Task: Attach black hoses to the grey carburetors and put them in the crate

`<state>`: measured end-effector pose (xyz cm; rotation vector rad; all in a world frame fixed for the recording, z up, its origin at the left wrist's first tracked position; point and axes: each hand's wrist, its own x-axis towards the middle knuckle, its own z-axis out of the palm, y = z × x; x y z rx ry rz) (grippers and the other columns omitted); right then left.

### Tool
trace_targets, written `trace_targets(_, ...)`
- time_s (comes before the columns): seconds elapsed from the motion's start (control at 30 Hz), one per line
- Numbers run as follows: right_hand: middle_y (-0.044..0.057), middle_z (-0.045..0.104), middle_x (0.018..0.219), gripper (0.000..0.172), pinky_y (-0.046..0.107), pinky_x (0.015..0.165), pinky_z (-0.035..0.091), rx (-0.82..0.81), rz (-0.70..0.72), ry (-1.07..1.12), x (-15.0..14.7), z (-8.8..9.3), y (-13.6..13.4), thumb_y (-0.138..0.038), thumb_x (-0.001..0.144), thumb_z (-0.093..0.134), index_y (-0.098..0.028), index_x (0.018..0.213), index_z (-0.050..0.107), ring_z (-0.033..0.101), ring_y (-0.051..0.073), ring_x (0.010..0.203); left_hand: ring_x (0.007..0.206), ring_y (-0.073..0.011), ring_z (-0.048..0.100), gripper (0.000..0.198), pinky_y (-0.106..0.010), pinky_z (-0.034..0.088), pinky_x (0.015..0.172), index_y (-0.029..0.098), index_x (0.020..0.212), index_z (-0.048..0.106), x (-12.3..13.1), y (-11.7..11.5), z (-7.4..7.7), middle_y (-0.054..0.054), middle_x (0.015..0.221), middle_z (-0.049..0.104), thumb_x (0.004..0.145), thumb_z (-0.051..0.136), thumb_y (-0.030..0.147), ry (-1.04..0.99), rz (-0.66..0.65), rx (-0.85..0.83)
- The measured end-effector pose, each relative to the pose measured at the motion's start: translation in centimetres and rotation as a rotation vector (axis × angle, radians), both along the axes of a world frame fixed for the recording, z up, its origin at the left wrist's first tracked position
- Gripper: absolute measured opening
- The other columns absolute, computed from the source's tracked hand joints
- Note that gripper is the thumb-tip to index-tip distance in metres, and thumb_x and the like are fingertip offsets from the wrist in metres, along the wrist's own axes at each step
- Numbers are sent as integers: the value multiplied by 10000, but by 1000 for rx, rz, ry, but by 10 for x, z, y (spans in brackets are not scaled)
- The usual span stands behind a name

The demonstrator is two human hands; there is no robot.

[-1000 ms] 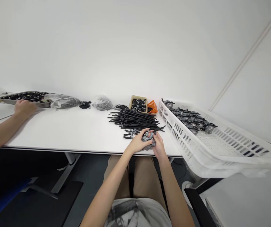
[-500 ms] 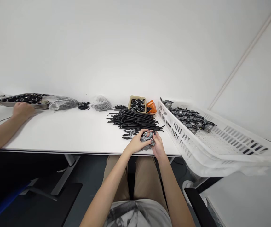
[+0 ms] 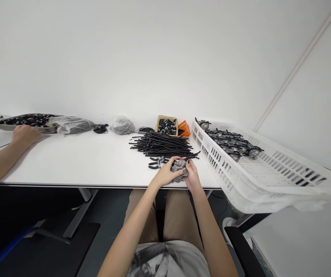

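Observation:
Close to the table's front edge, a grey plastic part with black tubes [image 3: 178, 167] is gripped between my two hands. My left hand [image 3: 165, 174] wraps its left side, fingers over the top. On its right side, the fingers of my right hand [image 3: 192, 175] close round it near a black tube. Just left of it lie more grey pieces with black tube ends [image 3: 155, 163], partly behind my left hand. Right behind my hands is a heap of black tubes [image 3: 162, 144]. Finer details of the held part are hidden by my fingers.
A white crate [image 3: 258, 169] at right holds several grey parts with black tubes [image 3: 231, 141]. Behind the tubes stand a beige bin [image 3: 157, 122] and an orange basket [image 3: 185, 129]. Plastic bags [image 3: 122, 125] lie farther left. A co-worker's hand [image 3: 26, 134] rests by a metal tray [image 3: 48, 130].
The view has shifted very slightly. Both my hands keep hold of the grey part in nearly the same pose, and the co-worker's hand stays by the tray.

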<state>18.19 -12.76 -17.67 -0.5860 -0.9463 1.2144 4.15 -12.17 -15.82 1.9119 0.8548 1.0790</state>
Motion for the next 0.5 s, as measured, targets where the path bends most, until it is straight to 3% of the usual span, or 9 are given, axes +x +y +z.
trace_targets(0.5,-20,631,761,365,217,699,503,18,-2,-22,3,-4,5,-461,690,814,-215,897,640,591,116,728,1133,-229,615,619,-354,450,1034,246,1330,484,-1,-1,0,-54,1276,636,768,690,403,27,12,-14)
